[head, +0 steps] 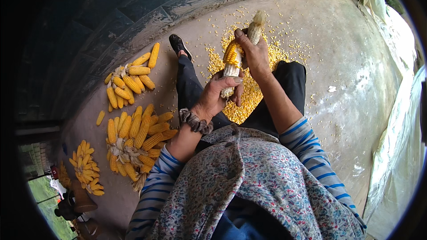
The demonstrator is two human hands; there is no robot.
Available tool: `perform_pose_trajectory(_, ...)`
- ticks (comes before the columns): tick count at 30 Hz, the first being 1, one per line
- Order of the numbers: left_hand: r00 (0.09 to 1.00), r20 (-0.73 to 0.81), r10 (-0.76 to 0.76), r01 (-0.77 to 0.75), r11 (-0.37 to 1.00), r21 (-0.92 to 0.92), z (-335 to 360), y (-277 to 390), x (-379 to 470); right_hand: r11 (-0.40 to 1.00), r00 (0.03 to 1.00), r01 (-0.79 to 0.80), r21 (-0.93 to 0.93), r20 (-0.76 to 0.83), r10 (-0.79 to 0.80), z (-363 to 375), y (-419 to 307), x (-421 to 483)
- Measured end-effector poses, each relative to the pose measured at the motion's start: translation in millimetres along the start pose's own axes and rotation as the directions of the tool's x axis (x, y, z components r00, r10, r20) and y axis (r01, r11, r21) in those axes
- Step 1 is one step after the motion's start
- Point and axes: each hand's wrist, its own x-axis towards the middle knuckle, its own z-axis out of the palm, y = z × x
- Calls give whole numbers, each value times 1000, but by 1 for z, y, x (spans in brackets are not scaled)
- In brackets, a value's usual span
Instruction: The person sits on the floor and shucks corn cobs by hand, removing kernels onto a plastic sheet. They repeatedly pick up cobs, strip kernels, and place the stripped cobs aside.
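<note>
My left hand (213, 95) grips the lower end of a maize ear (232, 65), its thumb across the bare cob. One patch of yellow kernels is still on the ear's upper left side; the rest shows pale, stripped cob. My right hand (257, 55) is closed around a bare maize cob (255, 33) with a dry tuft at its top end. This cob appears to press against the ear, but my right fingers hide where they meet. Below both hands, loose maize kernels (248, 98) lie heaped on the floor between my legs.
Whole husked ears lie to the left in an upper pile (130, 86), a larger pile (133, 133) and a farther pile (85, 168). Scattered kernels surround my black shoe (178, 45). A tiled wall (133, 13) borders the concrete floor (343, 56); plastic sheeting (390, 140) hangs at right.
</note>
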Motion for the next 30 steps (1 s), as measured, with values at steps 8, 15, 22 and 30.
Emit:
perform_pose_trajectory(8, 775, 49, 630, -196, 167, 966, -43, -39, 22, 962, 934, -266, 66, 266, 240, 11, -12, 1)
perform_pose_trajectory(15, 993, 84, -80, 93, 983, -159, -10, -10, 4, 995, 999, -35, 94, -27, 38, 7, 10, 6)
perform_pose_trajectory(22, 999, -35, -24, 24, 1000, -7, -11, -3, 1, 984, 985, -142, 106, 118, 130, -24, 5, 21)
perform_pose_trajectory(30, 997, -68, 23, -2, 959, 284, -3, -13, 2, 924, 972, 120, -364, 231, -35, 10, -18, 2)
